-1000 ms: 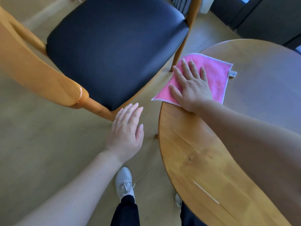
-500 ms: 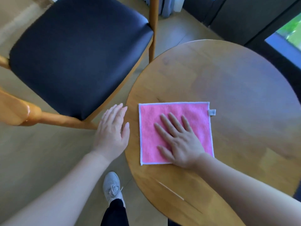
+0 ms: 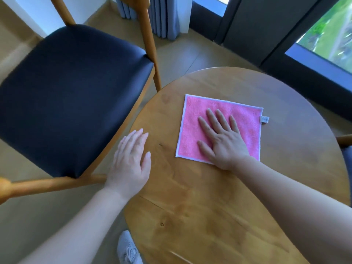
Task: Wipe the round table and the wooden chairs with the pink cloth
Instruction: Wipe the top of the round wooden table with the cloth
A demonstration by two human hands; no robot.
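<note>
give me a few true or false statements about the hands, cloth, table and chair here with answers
1. The right hand lies flat on the pink cloth. True.
2. The pink cloth is bunched into a ball. False: it lies spread flat on the round table.
3. The left hand grips the cloth. False: its fingers are straight, at the table's edge, apart from the cloth.
4. The wooden chair has a dark seat. True.
5. The cloth lies on the chair seat. False: it is on the table.
</note>
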